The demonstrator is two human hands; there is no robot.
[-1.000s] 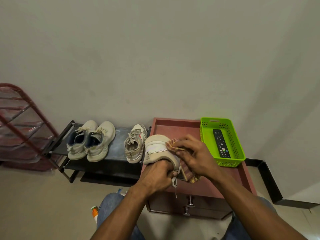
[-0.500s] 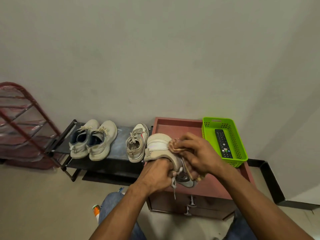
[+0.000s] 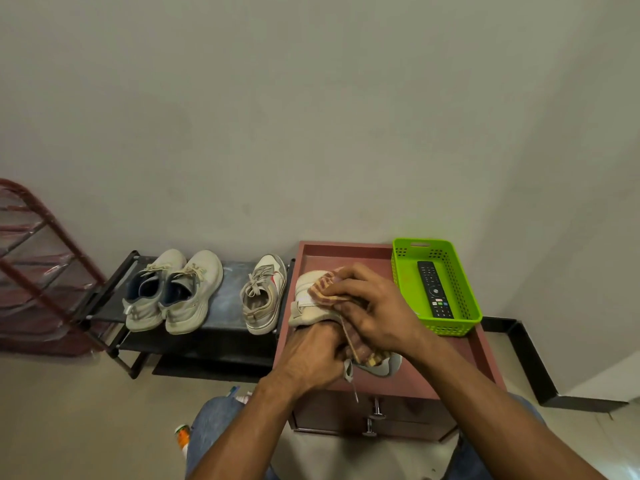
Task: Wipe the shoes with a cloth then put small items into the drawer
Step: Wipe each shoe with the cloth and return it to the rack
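A beige sneaker (image 3: pixel 309 296) is held above the reddish drawer cabinet (image 3: pixel 388 382). My left hand (image 3: pixel 311 355) grips the sneaker from below at its near end. My right hand (image 3: pixel 374 306) presses a striped cloth (image 3: pixel 325 292) against the sneaker's side, fingers curled over the cloth. Part of the cloth hangs down under my right hand. The sneaker's mate (image 3: pixel 265 294) sits on the black shoe rack (image 3: pixel 225 299). A black remote (image 3: pixel 434 289) lies in the green basket (image 3: pixel 464 320) on the cabinet top. Two drawer handles (image 3: pixel 375 415) show at the cabinet's closed front.
Two more pale sneakers (image 3: pixel 173 291) stand side by side on the left of the rack. A red metal shelf (image 3: pixel 41 265) stands at far left. A small orange-capped item (image 3: pixel 183 436) lies on the floor beside my knee. A plain wall runs behind everything.
My right hand and the cloth have slid a little along the sneaker's side towards its far end. The left hand keeps its hold on the sneaker.
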